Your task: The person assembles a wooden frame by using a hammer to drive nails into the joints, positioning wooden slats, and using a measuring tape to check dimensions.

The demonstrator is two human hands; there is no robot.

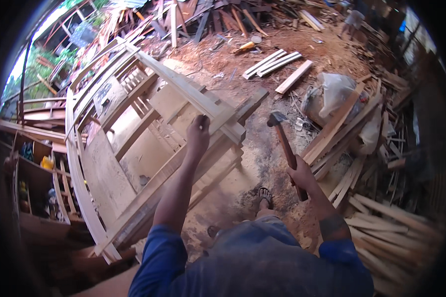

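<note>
In my right hand (302, 173) is a claw hammer (284, 143) with a brown wooden handle and a dark metal head. My fingers wrap around the handle's lower part, and the head points up and away from me. The hammer is raised to the right of a large pale wooden frame (158, 185), apart from it. My left hand (198, 134) is closed at the frame's near right corner, by the crossing of the beams. Whatever its fingers pinch is too small to make out. Panels, crossbars and short slats fill the frame's inside.
Sawdust and chips cover the dirt floor (243, 180). Loose planks (272, 64) lie ahead, with a large scrap-wood heap behind them. At right stand a plastic sack (334, 91) and stacked boards (337, 126). More timber strips (386, 222) lie near right. A person (354, 20) is far right.
</note>
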